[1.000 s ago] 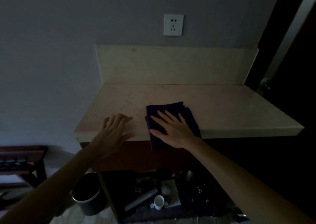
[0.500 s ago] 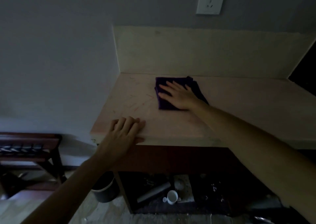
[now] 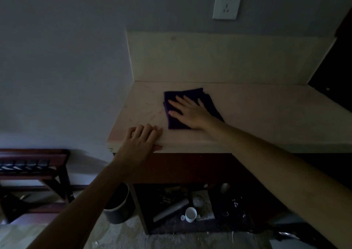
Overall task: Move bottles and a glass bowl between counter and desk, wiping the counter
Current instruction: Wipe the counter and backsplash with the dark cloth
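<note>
Pretty dim shot, but you could make out the main stuff. The right hand was laid flat on a folded purple cloth, fingers straight and spread, palm pressing down, not curled round it at all. The cloth sat on the counter, toward its left half, roughly midway between the front edge and the backsplash. Bits of it stuck out past the fingertips on the left and behind the wrist on the right.

The left hand was at the counter's front edge, just beside the cloth's near-left corner but not touching it. Fingers rested on top, slightly bent, with the thumb lying along the front face of the edge. It held nothing, just braced there.

Some faint reddish marks showed on the counter between the 2 hands, left of the cloth.

A white socket was on the wall above. Under the counter was a dark shelf with a white cup and a grey tube, a black bin beside it, and a wooden rack off to the left.
</note>
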The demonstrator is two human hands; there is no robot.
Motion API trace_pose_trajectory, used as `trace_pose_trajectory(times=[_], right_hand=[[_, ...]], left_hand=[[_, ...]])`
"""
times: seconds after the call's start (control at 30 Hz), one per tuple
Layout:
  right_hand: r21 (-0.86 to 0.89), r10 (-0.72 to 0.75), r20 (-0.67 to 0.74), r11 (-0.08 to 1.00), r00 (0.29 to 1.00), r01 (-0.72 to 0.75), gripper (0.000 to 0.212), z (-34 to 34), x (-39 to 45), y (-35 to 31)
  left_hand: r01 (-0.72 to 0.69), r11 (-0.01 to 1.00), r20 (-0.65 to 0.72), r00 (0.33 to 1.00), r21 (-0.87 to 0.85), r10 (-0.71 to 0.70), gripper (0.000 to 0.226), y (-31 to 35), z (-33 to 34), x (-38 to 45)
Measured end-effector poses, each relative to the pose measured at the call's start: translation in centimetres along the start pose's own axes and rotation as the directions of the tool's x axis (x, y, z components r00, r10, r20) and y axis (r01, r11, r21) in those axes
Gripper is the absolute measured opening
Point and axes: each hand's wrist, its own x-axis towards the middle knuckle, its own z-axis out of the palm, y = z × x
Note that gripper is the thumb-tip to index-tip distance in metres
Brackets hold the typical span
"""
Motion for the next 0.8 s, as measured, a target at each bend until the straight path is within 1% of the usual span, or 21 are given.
trace_pose_trajectory(times=[0.1, 0.17, 0.23, 0.33, 0.43, 0.53, 0.7, 0.8], right_hand=[[-0.01, -0.05, -0.014, 0.999, 0.999, 0.05, 0.064, 0.9, -6.4, -2.2], [-0.009, -0.057, -0.025, 0.998, 0.998, 0.057, 0.064, 1.4, -8.8, -3.3], [-0.018, -0.057, -0.034, 0.998, 0.998, 0.057, 0.064, 1.8, -9.8, -4.0], [-0.029, -0.048, -0.058, 0.998, 0.997, 0.047, 0.065, 2.4, -9.4, -4.5], [-0.01, -0.047, -0.037, 0.999, 0.998, 0.046, 0.064, 2.1, -7.4, -4.7], [0.002, -0.044, -0.011, 0.999, 0.999, 0.044, 0.063, 1.4, -3.7, -5.1], [0.019, -0.028, -0.007, 0.999, 1.0, 0.028, 0.066, 0.8, 5.7, -5.3], [0.011, 0.007, 0.002, 1.0, 1.0, -0.007, 0.069, 0.2, 11.1, -5.2]], left_hand=[[0.012, 0.998, 0.049, 0.999, -0.06, -0.009, 0.052, 0.4, -1.1, -0.3], [0.03, 0.991, 0.088, 0.996, -0.127, -0.019, 0.059, -0.1, -1.4, -0.7], [0.057, 0.982, 0.078, 0.996, -0.183, -0.043, 0.066, -1.4, -1.7, -1.4], [0.116, 0.965, 0.061, 0.993, -0.234, -0.104, 0.069, -4.4, -1.2, -3.1], [0.134, 0.965, 0.065, 0.99, -0.226, -0.123, 0.069, -6.4, -0.2, -4.0], [0.14, 0.966, 0.044, 0.99, -0.218, -0.133, 0.07, -6.5, 0.8, -4.2], [0.13, 0.966, -0.027, 0.99, -0.222, -0.139, 0.066, -6.9, 1.9, -4.1], [0.097, 0.973, -0.066, 0.991, -0.212, -0.113, 0.062, -6.9, 2.6, -4.2]])
